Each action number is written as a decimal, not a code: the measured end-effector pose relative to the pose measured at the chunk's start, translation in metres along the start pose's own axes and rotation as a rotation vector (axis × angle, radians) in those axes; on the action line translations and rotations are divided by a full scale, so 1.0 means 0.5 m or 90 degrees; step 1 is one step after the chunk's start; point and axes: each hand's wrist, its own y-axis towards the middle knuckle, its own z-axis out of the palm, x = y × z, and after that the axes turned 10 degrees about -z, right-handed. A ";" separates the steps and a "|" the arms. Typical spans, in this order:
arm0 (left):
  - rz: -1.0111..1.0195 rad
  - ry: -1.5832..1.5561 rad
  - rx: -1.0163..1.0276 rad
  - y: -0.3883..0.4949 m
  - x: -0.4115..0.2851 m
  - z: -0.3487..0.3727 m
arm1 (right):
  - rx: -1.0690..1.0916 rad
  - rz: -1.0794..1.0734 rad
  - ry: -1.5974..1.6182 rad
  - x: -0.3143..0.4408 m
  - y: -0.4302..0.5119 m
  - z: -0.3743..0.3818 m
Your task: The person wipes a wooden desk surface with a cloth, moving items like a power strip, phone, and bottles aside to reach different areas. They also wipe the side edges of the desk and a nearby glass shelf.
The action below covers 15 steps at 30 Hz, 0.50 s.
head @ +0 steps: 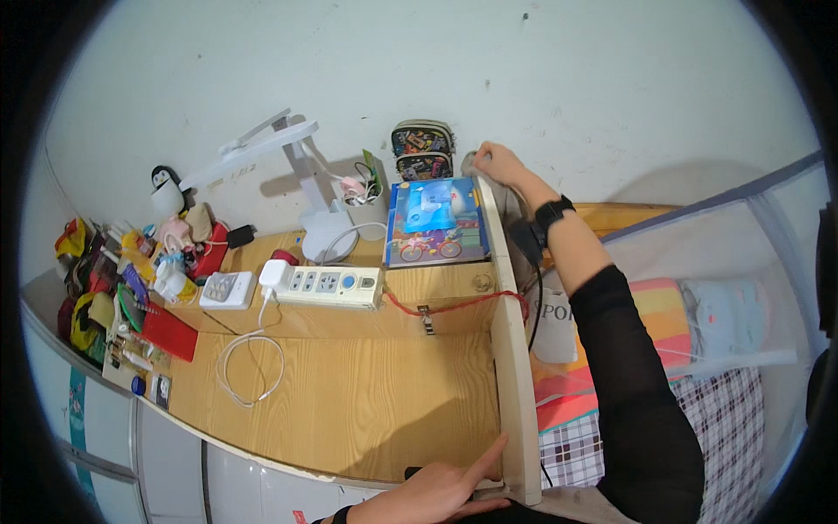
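Observation:
At the far end of the cream side panel (517,393) of a wooden desk (327,399), my right hand (501,164) has its fingers closed on what looks like a grey cloth (469,162). Much of that cloth is hidden behind the hand and panel. My left hand (435,488) is at the near end of the panel, its index finger stretched against the inner face and its thumb apart below. Near its thumb shows a strip of grey fabric (495,492). Beside the right hand, a blue wipes packet (430,206) lies on picture books (419,252).
A power strip (334,286) with a white charger (276,274) sits on the raised shelf, its red cord (452,306) crossing the panel. Behind are a desk lamp (321,223), pen holder (366,213) and patterned bag (423,150). A netted bed (720,406) stands right; clutter (98,288) fills the left.

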 end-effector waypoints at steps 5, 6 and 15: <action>0.023 -0.012 -0.198 -0.008 -0.010 0.042 | -0.050 0.015 -0.092 -0.066 0.106 0.023; 0.034 -0.029 -0.257 -0.012 -0.014 0.048 | -0.072 0.049 -0.135 -0.073 0.118 0.027; -0.038 -0.012 -0.043 0.012 -0.046 0.036 | 0.163 0.050 0.067 0.004 -0.046 -0.049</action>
